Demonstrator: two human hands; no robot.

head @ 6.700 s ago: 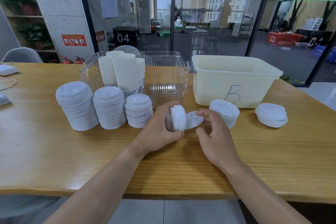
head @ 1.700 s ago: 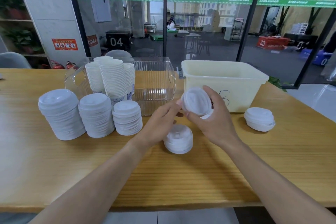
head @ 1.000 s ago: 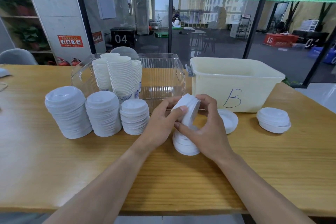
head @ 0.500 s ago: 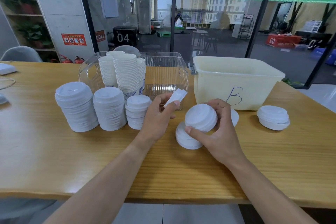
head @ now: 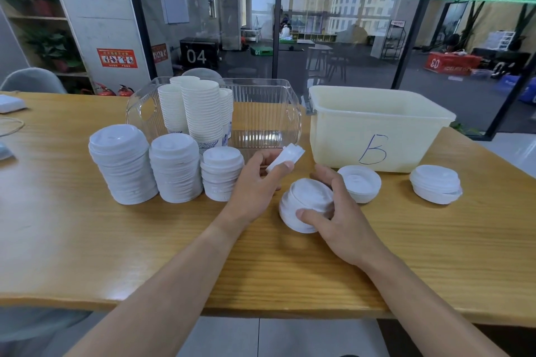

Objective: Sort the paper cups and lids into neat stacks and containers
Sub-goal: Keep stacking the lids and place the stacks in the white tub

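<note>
Nearest, the right hand (head: 338, 213) curls its thumb and fingers round a short lid stack (head: 307, 206) on the wooden table (head: 87, 255), pressing a top lid down so the pile's axis stands nearly upright, flat faces up, tipped slightly toward ten o'clock. Just beyond, at eleven o'clock from it, the left hand (head: 258, 182) pinches a few lids (head: 285, 157) held on edge, their rims running toward one o'clock and faces turned sideways. At two o'clock from the right hand lies an upturned lid pile (head: 359, 186), hollow side up, and at three o'clock, well apart, another loose lid pile (head: 436, 187). At nine o'clock stand three upright lid columns (head: 166, 171), tallest at the left. Farther off, paper cups (head: 200, 113) stand nested in the clear container (head: 264, 122), while the cream bin marked B (head: 374, 127) looks empty, though its floor is hidden. By my judgement, the cups are sorted; the small piles still need merging, and perhaps binning.
</note>
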